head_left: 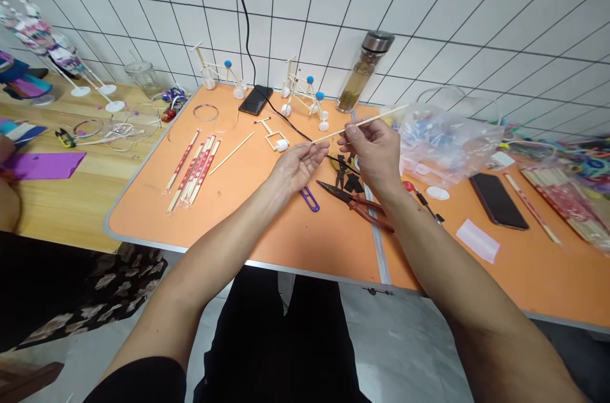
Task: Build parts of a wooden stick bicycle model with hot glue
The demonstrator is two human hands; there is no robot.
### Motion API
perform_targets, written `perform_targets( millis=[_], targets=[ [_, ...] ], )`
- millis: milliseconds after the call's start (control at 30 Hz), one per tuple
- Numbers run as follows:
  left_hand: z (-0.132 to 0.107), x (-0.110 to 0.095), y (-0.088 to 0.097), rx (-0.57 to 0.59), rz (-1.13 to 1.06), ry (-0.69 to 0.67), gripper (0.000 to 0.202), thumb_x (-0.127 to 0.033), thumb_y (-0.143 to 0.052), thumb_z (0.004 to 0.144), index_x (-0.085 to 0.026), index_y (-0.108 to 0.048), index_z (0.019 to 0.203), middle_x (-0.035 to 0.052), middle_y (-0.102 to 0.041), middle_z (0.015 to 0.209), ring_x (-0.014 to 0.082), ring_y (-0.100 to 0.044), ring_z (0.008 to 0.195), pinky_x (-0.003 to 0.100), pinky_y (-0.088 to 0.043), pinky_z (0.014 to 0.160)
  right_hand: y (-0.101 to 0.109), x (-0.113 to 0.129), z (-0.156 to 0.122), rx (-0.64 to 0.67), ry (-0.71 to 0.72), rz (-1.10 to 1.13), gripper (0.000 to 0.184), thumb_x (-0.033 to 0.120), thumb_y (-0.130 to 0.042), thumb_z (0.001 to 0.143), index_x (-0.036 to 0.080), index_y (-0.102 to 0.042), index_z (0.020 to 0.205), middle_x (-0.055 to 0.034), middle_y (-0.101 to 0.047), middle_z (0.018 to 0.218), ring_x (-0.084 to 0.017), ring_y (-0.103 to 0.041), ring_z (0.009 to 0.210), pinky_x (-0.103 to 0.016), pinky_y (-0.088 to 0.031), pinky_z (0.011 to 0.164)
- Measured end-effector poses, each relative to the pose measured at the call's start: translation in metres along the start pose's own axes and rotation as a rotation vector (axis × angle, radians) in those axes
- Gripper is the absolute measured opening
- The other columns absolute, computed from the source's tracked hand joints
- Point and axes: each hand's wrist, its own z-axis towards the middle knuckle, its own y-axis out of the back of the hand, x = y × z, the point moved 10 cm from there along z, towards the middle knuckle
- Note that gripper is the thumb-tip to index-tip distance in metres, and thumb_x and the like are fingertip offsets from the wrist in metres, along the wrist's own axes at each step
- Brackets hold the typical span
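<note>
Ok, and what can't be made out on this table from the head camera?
Head view:
- Dark pieces by the pliers: partly hidden by the right hand holding the wooden stick.
- Contents of the clear plastic bag: blurred by crumpled film.
- Co-worker's hand: cut off by the left edge, so any held item is unclear.

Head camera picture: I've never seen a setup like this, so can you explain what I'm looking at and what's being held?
This view comes from a camera worn on a person's head, looking down at their own bare arms and hands. The right hand pinches a thin wooden stick, and the left hand is open near its end. Below them is an orange table with red-handled pliers, chopsticks in paper wrappers, and a small stick-built model with white wheels.
</note>
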Motion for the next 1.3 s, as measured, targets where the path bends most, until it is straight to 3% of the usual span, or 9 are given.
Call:
perform_targets(
  millis=[167, 333, 500, 867, 1300],
  targets=[
    [0.002, 0.001, 0.005, -0.026, 0.018, 0.027, 0.024, -0.009, -0.051, 0.114, -0.013, -0.064, 0.094, 0.0083, -0.079, 0.073, 0.0115, -0.075, 0.060, 0.018, -0.059, 0.065, 0.002, 0.005, 0.038, -0.003, 0.077, -0.111, 0.044, 0.070, -0.079, 0.099, 0.028, -0.068, 0.107, -0.0040, -0.076, 0.096, -0.023, -0.082, 0.085, -0.037, -0.071, 0.071],
    [-0.001, 0.008, 0.005, -0.011, 0.092, 0.054, 0.023, -0.010, -0.054, 0.111, -0.015, -0.065, 0.092, 0.0057, -0.077, 0.071, 0.0098, -0.068, 0.054, 0.018, -0.053, 0.059, 0.002, 0.005, 0.084, -0.039, 0.136, -0.287, 0.036, 0.064, -0.071, 0.107, 0.030, -0.064, 0.106, -0.0046, -0.076, 0.094, -0.026, -0.082, 0.094, -0.042, -0.070, 0.075],
    [-0.002, 0.017, 0.003, 0.020, 0.163, 0.084, 0.024, -0.012, -0.054, 0.111, -0.016, -0.065, 0.090, 0.0035, -0.075, 0.070, 0.0085, -0.065, 0.051, 0.018, -0.051, 0.057, -0.014, -0.004, 0.114, -0.009, 0.111, -0.358, 0.037, 0.065, -0.066, 0.113, 0.029, -0.058, 0.106, -0.0031, -0.076, 0.087, -0.021, -0.074, 0.097, -0.041, -0.065, 0.085],
    [-0.003, 0.022, 0.001, 0.048, 0.225, 0.103, 0.020, -0.012, -0.058, 0.109, -0.016, -0.065, 0.091, 0.0021, -0.074, 0.070, 0.0079, -0.062, 0.050, 0.019, -0.048, 0.054, -0.033, -0.033, 0.145, 0.048, 0.075, -0.470, 0.036, 0.061, -0.055, 0.120, 0.027, -0.054, 0.108, -0.0022, -0.073, 0.088, -0.017, -0.067, 0.089, -0.040, -0.060, 0.093],
    [-0.006, 0.026, -0.001, 0.067, 0.233, 0.132, 0.021, -0.012, -0.061, 0.109, -0.016, -0.066, 0.089, 0.0020, -0.073, 0.070, 0.0081, -0.063, 0.050, 0.019, -0.050, 0.055, -0.037, -0.054, 0.155, -0.003, 0.170, -0.432, 0.040, 0.064, -0.068, 0.111, 0.024, -0.068, 0.110, -0.0078, -0.077, 0.096, -0.026, -0.079, 0.095, -0.046, -0.067, 0.085]
  ],
)
